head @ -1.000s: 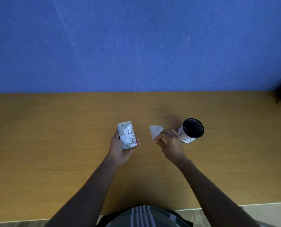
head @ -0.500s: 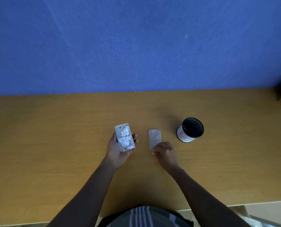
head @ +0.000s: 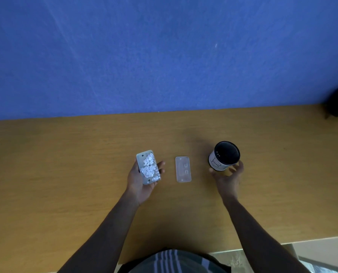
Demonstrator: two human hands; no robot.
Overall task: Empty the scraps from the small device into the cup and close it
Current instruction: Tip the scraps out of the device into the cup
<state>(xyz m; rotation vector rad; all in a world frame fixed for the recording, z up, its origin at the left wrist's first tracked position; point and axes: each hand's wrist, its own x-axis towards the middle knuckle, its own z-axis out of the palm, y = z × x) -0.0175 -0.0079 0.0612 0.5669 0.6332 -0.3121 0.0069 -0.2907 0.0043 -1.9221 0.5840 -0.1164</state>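
Now the left hand (head: 142,181) cradles the open device (head: 148,166), scraps up, at frame centre; the right hand (head: 229,177), fingers spread, nears the cup (head: 224,156). Steady the cup first, then tip slowly over its mouth.

White scraps (head: 149,167) — black-mouthed white cup (head: 224,157) — blue wall (head: 164,56).

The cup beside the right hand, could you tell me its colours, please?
White outside, black inside, head view.
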